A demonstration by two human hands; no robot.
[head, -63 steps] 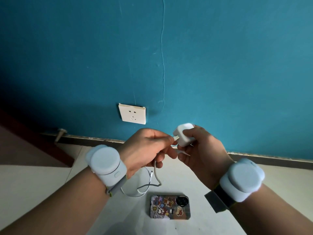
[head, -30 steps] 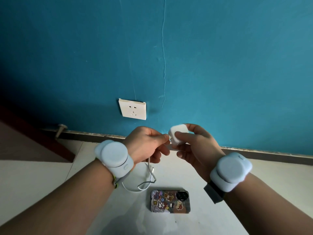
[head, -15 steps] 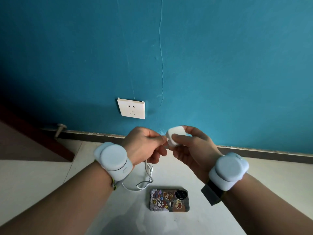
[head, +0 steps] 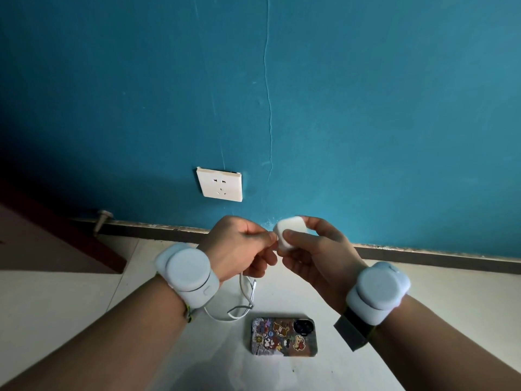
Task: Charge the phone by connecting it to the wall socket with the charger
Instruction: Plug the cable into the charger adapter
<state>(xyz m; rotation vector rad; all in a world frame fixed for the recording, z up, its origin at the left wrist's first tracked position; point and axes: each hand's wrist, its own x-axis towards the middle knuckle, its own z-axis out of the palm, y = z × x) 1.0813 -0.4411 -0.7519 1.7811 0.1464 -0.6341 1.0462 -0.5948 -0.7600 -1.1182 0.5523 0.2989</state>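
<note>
Both hands meet just below the wall socket (head: 219, 183). The right hand (head: 315, 253) grips the white charger block (head: 290, 232) between thumb and curled fingers. The left hand (head: 239, 245) pinches something small at the block's near face, fingers curled tight; I can't see the plug itself. The white cable (head: 244, 299) droops from that hand and loops on the pale floor (head: 70, 300). The phone (head: 284, 336) lies face down beside the loop, its stickered back up, with nothing plugged in.
</note>
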